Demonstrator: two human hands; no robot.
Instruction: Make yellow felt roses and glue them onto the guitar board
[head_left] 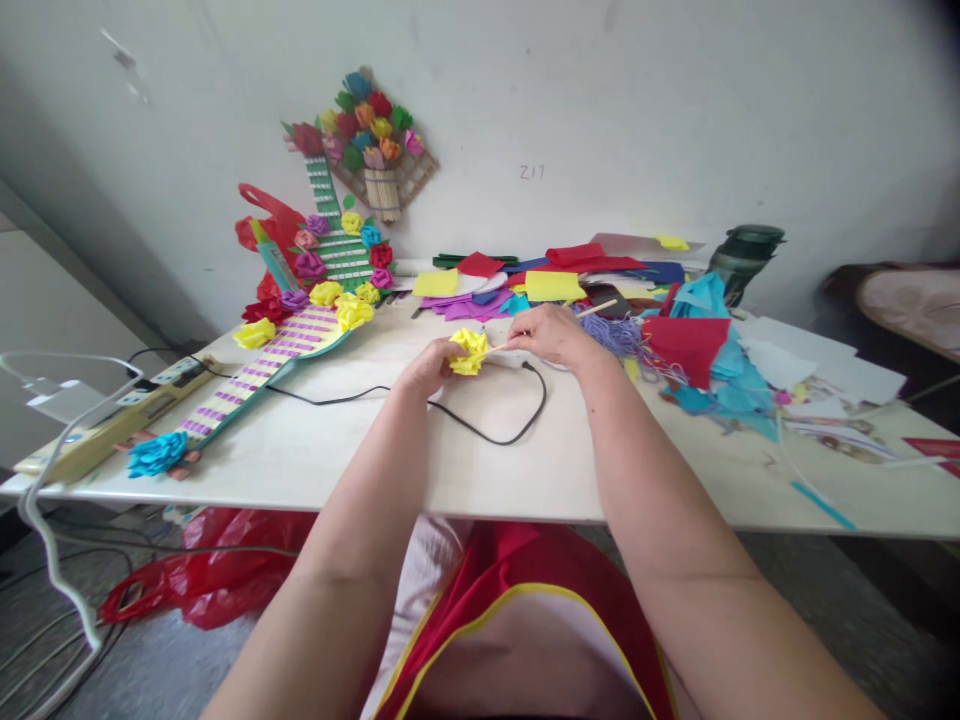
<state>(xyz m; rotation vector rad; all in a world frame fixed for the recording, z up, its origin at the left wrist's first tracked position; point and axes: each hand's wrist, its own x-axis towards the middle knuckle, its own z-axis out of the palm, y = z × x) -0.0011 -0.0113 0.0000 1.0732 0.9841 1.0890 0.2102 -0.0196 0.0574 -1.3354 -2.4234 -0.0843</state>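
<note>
At the middle of the table, my left hand (429,366) pinches a yellow crepe-paper flower (470,352) by its left side. My right hand (550,334) is closed around a thin wooden stick (598,309), whose near tip points left and meets the flower's right edge. Whether the tip goes into the petals I cannot tell. Just below my right hand, a black cord (541,400) curls across the tabletop from a white object partly hidden by the hand.
To the left lies a decorated guitar-shaped panel (277,352) with paper flowers; a power strip (127,410) is beside it. Coloured paper sheets (555,287) line the back. Blue and red scraps (686,350), purple strings (611,335) and a dark bottle (742,262) are at right.
</note>
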